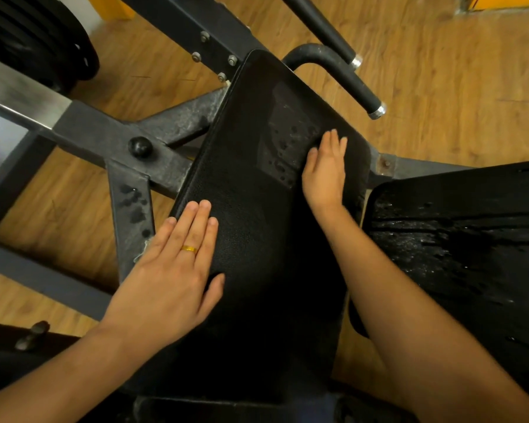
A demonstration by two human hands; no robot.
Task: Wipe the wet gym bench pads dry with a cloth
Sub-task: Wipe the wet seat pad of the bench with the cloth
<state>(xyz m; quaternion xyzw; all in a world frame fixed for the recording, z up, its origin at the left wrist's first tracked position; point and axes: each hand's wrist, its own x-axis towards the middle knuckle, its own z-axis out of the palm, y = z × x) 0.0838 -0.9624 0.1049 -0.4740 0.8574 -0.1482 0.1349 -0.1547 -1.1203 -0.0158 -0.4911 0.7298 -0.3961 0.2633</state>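
A long black back pad (251,184) runs up the middle of the head view. Water drops (284,148) speckle its upper right part. My left hand (171,270) lies flat on the pad's lower left edge, fingers straight, a gold ring on one finger. My right hand (326,169) rests flat on the pad farther up, fingers straight, beside the wet patch. A second black pad (458,239) at the right is covered in water streaks and drops. No cloth is visible in either hand or anywhere in view.
The grey steel machine frame (110,132) crosses at the left, with wet spots on one strut (133,203). Black handles with chrome ends (361,90) stick out at the top. Weight plates (37,35) sit at the top left. The floor (455,87) is wood.
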